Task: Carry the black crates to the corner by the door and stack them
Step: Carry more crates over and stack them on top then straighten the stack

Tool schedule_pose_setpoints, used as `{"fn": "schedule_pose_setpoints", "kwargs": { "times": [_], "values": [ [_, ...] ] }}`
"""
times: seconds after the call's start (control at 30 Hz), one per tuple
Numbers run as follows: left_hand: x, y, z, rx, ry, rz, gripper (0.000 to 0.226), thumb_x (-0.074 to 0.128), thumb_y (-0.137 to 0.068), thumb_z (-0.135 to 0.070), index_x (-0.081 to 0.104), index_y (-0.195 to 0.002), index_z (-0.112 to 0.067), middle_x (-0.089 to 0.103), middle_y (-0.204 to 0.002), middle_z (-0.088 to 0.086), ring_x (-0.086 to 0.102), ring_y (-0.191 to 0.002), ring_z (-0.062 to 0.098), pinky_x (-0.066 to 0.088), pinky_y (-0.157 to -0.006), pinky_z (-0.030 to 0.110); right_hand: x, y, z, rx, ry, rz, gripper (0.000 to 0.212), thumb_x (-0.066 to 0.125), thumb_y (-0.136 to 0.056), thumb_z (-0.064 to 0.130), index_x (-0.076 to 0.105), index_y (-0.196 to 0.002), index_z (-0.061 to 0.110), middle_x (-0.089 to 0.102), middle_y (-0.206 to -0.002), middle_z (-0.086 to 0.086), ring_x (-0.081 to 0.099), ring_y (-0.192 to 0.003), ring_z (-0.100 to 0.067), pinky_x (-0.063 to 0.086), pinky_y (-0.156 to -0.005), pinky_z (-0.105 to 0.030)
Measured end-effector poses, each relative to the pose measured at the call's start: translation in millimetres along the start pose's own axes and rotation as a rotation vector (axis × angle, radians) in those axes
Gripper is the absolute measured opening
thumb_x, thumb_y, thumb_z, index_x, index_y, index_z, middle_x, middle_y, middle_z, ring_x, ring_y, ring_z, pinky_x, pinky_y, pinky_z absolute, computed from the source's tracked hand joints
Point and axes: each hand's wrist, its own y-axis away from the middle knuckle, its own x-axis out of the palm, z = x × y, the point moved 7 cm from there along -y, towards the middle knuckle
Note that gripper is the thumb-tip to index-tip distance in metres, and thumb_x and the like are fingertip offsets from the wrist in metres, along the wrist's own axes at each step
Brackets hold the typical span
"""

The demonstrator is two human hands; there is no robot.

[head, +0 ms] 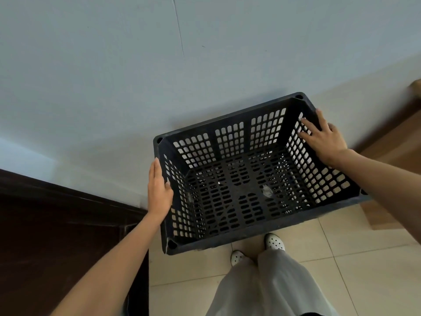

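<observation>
A black perforated plastic crate (227, 244) is right in front of me, open side up and empty, its far long side close to the wall. My left hand (159, 190) clasps the left short side, thumb inside and fingers outside. My right hand (325, 140) straddles the rim of the right short side, with spread fingers on the inner wall and the thumb outside. Dark slotted patterns show through the crate's floor. I cannot tell whether another crate sits beneath it.
A dark brown door (57, 236) and its frame fill the lower left, meeting the pale wall (114, 87) in a corner beside the crate. Brown cardboard-like pieces (387, 156) lie on the right. My feet in white clogs (274, 241) stand on beige floor tiles (341, 258).
</observation>
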Motion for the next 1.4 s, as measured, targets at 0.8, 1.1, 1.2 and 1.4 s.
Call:
{"fn": "schedule_pose_setpoints", "kwargs": {
  "times": [0.8, 1.1, 1.2, 1.4],
  "values": [
    [4.5, 7.3, 1.2, 0.025, -0.25, 0.035, 0.079, 0.052, -0.095, -0.001, 0.001, -0.155, -0.002, 0.001, -0.165, 0.014, 0.01, -0.152, 0.029, 0.033, -0.116, 0.042, -167.7, -34.6, 352.2, -0.769, -0.422, -0.156, 0.063, 0.017, -0.102, 0.048, -0.001, -0.155, 0.02, -0.006, -0.163, -0.003, -0.014, -0.148, -0.023, -0.003, -0.121, -0.044],
    [9.6, 4.7, 7.5, -0.051, -0.233, 0.114, 0.087, 0.056, -0.095, -0.01, -0.006, -0.156, -0.006, -0.007, -0.165, 0.01, -0.003, -0.153, 0.027, 0.019, -0.123, 0.043, -161.3, -50.1, 364.9, -0.805, -0.519, 0.024, 0.066, 0.005, -0.098, 0.058, -0.012, -0.153, 0.027, -0.015, -0.161, 0.009, -0.018, -0.147, -0.018, -0.009, -0.119, -0.05],
    [10.4, 5.2, 6.4, -0.094, -0.221, 0.153, 0.091, 0.058, -0.094, -0.015, -0.009, -0.156, -0.009, -0.011, -0.165, 0.008, -0.008, -0.152, 0.028, 0.016, -0.123, 0.046, -167.6, -49.2, 363.9, -0.778, -0.495, 0.064, 0.068, 0.005, -0.096, 0.061, -0.011, -0.153, 0.027, -0.014, -0.161, 0.009, -0.017, -0.147, -0.019, -0.008, -0.119, -0.052],
    [10.0, 0.3, -6.7, 0.083, -0.465, 0.152, 0.087, 0.049, -0.097, -0.025, -0.014, -0.155, -0.011, -0.019, -0.163, 0.006, -0.016, -0.151, 0.023, -0.004, -0.123, 0.045, -144.5, -37.9, 305.1, -0.689, -0.52, -0.074, 0.069, 0.014, -0.099, 0.057, -0.006, -0.155, 0.021, -0.01, -0.162, 0.005, -0.01, -0.149, -0.017, -0.001, -0.122, -0.042]
  ]
}}
